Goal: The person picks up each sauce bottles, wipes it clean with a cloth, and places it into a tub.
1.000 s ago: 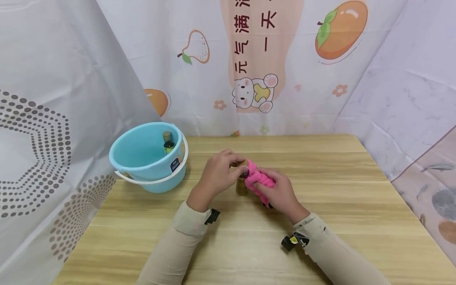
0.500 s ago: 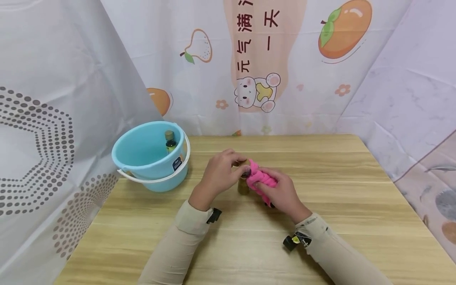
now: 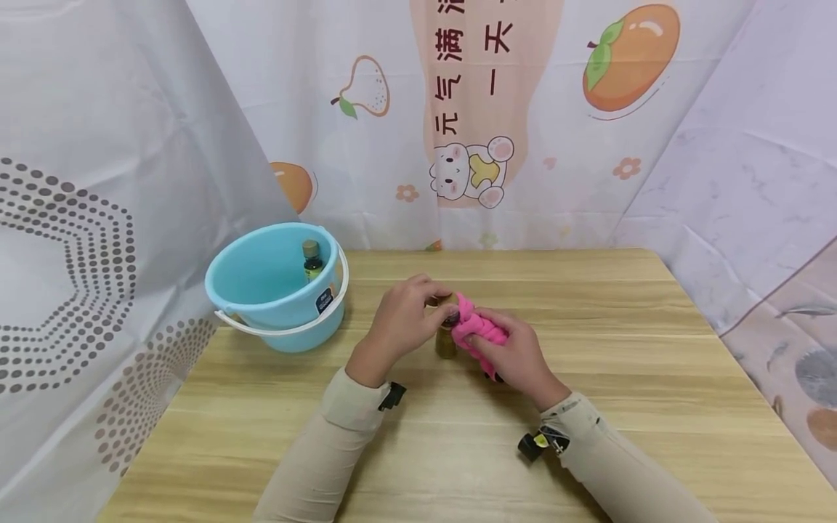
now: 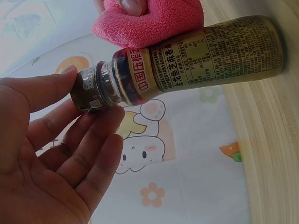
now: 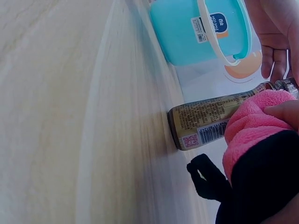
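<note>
A sesame oil bottle with a gold label (image 4: 219, 53) stands upright on the table, its dark cap (image 4: 88, 91) at the top. My left hand (image 3: 405, 316) pinches that cap between thumb and fingers. A pink towelling cloth (image 3: 482, 330) is bunched in my right hand (image 3: 521, 356), which holds it against the bottle's side, just below the neck. In the right wrist view, black fabric with a small loop (image 5: 208, 179) hangs from the cloth's lower end. The cloth hides part of the bottle's label.
A light blue bucket (image 3: 294, 316) with a white handle stands at the table's back left. Another bottle (image 3: 312, 261) with a gold cap leans inside it. Printed curtains (image 3: 366, 167) rise behind the wooden table (image 3: 608, 327) and at both sides.
Both hands, the cloth and the bottle keep almost the same places. The whole head view shifts slightly.
</note>
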### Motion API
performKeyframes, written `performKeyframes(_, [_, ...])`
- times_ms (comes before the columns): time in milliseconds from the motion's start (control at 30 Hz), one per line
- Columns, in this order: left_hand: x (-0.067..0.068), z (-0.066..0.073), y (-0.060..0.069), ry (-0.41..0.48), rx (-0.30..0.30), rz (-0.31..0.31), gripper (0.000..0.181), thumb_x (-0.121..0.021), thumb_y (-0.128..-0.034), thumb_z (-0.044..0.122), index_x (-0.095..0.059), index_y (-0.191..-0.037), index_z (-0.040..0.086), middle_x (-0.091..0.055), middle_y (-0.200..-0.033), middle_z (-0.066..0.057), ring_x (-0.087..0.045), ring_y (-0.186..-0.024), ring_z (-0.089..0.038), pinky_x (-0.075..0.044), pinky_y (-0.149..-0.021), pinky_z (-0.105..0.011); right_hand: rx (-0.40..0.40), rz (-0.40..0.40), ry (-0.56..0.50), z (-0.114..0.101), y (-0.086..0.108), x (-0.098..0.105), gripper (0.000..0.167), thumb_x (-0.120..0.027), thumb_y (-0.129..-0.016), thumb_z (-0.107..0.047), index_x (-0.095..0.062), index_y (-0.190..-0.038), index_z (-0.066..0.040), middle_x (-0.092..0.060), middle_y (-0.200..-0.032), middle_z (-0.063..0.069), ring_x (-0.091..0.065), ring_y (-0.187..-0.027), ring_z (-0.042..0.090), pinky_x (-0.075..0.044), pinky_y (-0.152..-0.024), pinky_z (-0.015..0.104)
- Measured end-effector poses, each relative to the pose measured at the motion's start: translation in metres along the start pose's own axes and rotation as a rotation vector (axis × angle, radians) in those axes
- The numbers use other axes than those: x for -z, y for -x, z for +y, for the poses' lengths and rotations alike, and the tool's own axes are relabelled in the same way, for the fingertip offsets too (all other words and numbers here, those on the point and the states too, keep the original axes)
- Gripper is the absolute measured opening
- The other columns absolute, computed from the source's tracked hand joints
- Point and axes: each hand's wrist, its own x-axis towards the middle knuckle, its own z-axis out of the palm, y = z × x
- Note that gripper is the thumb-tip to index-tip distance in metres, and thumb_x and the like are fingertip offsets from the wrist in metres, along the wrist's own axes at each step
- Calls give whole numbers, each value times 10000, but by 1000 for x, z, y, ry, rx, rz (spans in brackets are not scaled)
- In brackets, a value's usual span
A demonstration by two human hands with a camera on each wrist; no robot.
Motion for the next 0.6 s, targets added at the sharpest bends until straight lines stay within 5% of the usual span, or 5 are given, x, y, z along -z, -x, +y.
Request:
performKeyframes(367, [1,-1,-1,-6,-15,5,255,-789,-936,323,-801,-1108,135,-714,-981,13,-709,-900,-128,-577,-766,-310,-2,-1,-5,3,-1,-2,392,-838,-884,-162,-747,-1260,-224,-704,-1173,58,-640,-867,207,-584,-665,285])
performKeyframes(600, [0,-2,-1,4,4,-7,264,-792,-933,325,-794,-1130,149,-714,-1002,25,-702,-899,-123,-582,-774,-315,-74,-47,11,8,0,-5,398,-840,-887,-225,-736,-1270,-258,-723,-1077,50,-657,-693,183,-580,-578,308])
